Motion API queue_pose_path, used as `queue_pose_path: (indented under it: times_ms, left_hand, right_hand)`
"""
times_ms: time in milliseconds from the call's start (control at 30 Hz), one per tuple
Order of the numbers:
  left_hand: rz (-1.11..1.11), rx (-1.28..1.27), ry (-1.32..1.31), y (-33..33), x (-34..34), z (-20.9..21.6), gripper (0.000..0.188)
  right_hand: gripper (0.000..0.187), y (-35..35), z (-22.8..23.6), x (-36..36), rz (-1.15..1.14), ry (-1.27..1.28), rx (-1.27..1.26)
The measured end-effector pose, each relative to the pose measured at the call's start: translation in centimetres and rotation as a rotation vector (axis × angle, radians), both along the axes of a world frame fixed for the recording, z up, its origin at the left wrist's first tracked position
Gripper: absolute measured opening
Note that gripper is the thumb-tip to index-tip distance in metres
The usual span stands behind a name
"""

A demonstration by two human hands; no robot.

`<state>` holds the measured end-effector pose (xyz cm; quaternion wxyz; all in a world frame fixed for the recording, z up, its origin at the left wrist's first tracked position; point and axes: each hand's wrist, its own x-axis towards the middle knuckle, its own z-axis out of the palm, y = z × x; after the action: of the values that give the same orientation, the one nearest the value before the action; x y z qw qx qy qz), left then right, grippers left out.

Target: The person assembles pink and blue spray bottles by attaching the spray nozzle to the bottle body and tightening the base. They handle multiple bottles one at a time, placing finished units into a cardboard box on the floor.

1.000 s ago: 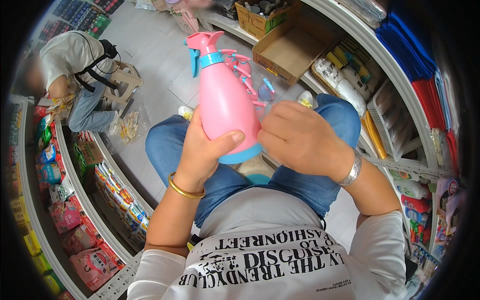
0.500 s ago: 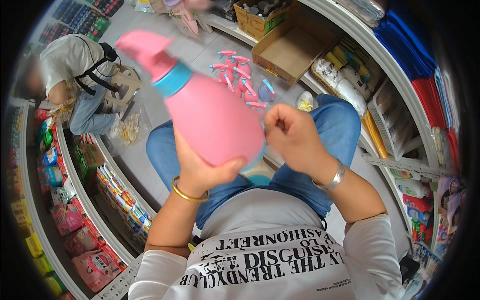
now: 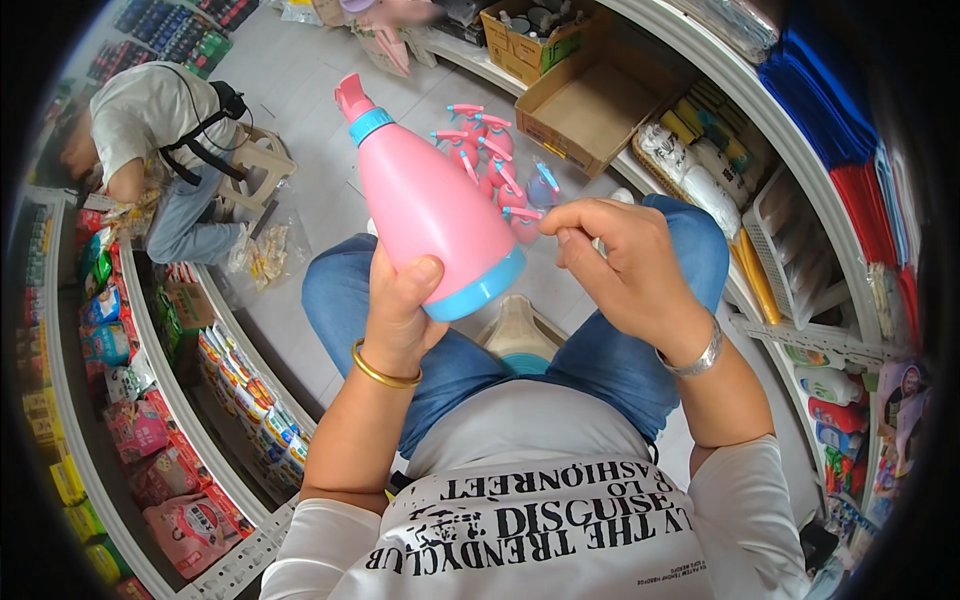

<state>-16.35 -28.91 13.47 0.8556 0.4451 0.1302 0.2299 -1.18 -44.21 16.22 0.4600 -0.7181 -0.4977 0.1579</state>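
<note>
My left hand [image 3: 398, 300] is wrapped round the lower part of a pink spray bottle [image 3: 430, 205] with a blue collar and a blue base. The bottle tilts, its pink spray head pointing up and left, away from me. To the right of its base, and apart from it, my right hand [image 3: 625, 265] is closed with thumb and forefinger pressed together; whether something small is between them is hidden. Several smaller pink spray bottles [image 3: 490, 165] stand in a cluster on the floor beyond, with a bluish spray bottle [image 3: 541, 190] at their right.
Stocked shelves [image 3: 125, 290] curve along the left, and more shelving [image 3: 850, 250] runs along the right. An open cardboard box [image 3: 590, 110] sits at the far right. Another person [image 3: 165, 130] bends over beside a beige stool [image 3: 268, 155] at the far left. Between my legs is another stool [image 3: 522, 328].
The spray bottle has turned, bringing its blue base into view, with its spray head farther from me. My right hand has moved slightly right, away from the bottle.
</note>
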Motion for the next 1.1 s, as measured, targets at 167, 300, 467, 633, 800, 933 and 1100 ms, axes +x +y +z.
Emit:
queue_pose_path:
  times_ms: [167,300,467,633,800,933,1100]
  left_hand:
    - [0.018,0.119,0.056,-0.3,-0.1,0.5,0.085]
    - [0.1,0.205,0.124,-0.6,-0.3,-0.1,0.092]
    - [0.096,0.218,0.15,-0.8,-0.3,0.1,0.095]
    - [-0.029,0.178,0.157,-0.1,-0.4,0.7,0.089]
    - [0.041,0.402,0.191,0.2,-1.0,0.2,0.096]
    - [0.099,0.597,0.098,0.3,-0.9,0.2,0.099]
    - [0.11,0.848,0.009,1.5,-1.6,-1.5,0.102]
  right_hand:
    - [0.012,-0.1,0.6,-0.1,0.074,-0.184,0.164]
    - [0.016,0.2,0.9,-0.6,0.134,-0.327,0.232]
    - [0.017,0.1,1.3,-0.5,0.143,-0.467,0.206]
    - [0.019,0.4,0.9,0.0,0.235,-0.592,0.215]
    - [0.022,0.5,-0.5,0.0,0.276,-0.43,0.228]
    - [0.015,0.0,-0.3,-1.0,0.189,0.028,0.105]
    - [0.004,0.0,-1.2,-2.4,0.047,0.694,-0.118]
